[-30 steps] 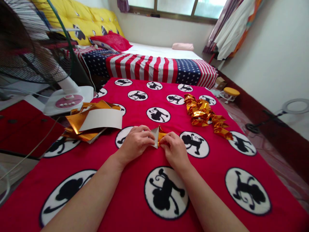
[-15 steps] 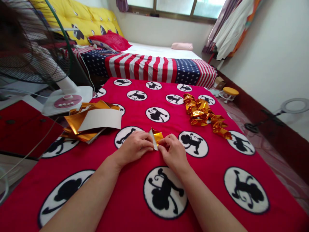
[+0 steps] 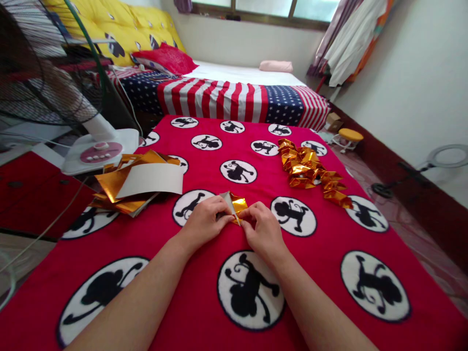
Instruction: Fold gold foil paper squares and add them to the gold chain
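A small piece of gold foil paper [image 3: 239, 203], partly folded with its pale grey back showing on the left, is held between my two hands over the red cloth. My left hand [image 3: 207, 217] pinches its left edge between thumb and fingers. On the other side, my right hand [image 3: 262, 225] grips the near right corner with thumb and fingertips. Part of the paper is hidden behind the fingers. To the left lies a stack of gold foil sheets [image 3: 109, 187], the top one grey side up. Several folded gold foil pieces [image 3: 302, 165] sit in a cluster at the right.
The red cloth [image 3: 190, 312] with monkey circles covers the table. A white fan [image 3: 126, 141] stands at the left edge. Beyond the table is a bed [image 3: 219, 100] with a striped cover. On the right floor are a yellow stool [image 3: 351, 135] and a ring light [image 3: 427, 155].
The foil paper's left side has been lifted and turned, so more of the grey back and gold face shows. My left fingers have shifted slightly; my right hand stays nearly in place.
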